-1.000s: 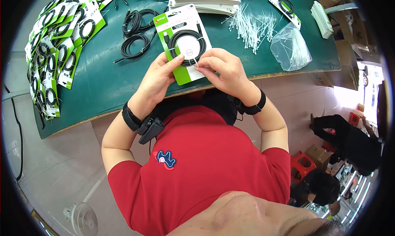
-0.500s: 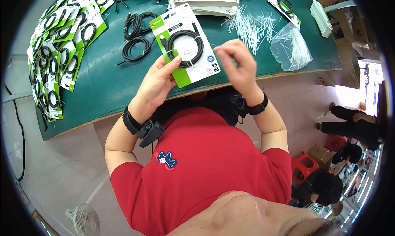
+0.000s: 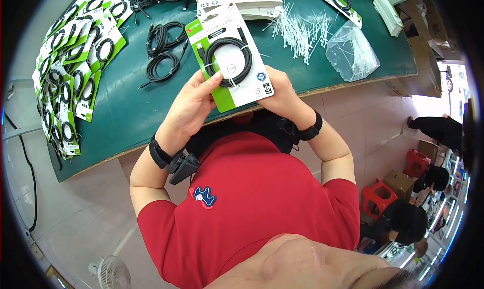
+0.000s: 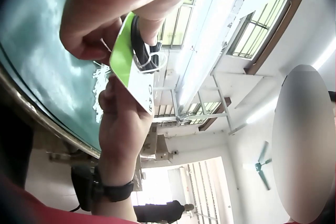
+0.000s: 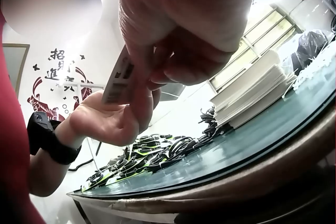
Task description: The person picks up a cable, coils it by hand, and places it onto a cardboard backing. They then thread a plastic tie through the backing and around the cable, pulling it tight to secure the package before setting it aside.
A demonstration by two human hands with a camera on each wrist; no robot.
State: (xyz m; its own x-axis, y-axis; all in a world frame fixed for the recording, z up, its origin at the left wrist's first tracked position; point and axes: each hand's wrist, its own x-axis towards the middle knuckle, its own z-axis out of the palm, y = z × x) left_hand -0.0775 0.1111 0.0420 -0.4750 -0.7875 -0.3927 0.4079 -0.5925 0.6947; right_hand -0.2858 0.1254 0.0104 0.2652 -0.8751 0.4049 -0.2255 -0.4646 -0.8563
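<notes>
A green-and-white cable card [image 3: 237,90] is held up over the table's near edge, tilted. On its front lies a coiled black USB cable [image 3: 248,54], bound to it with white zip ties [image 3: 232,81]. My left hand [image 3: 194,100] grips the card's lower left side, thumb on the front beside the coil and fingers behind. My right hand [image 3: 282,95] is at the lower right edge, its fingers hidden behind the card in the head view. In the right wrist view the right fingers [image 5: 194,66] curl close behind the card; I cannot tell what they pinch.
Finished-looking cable cards [image 3: 65,82] pile up at the left of the green table [image 3: 121,112]. Loose coiled cables [image 3: 162,57] lie behind my left hand. Blank-side card stacks [image 3: 252,11], scattered zip ties [image 3: 300,34] and a plastic bag of ties [image 3: 353,57] are farther back and right.
My right hand worked at the front zip tie, then lifted off to the right, and now reaches behind the card's right edge. My left hand keeps hold of the card.
</notes>
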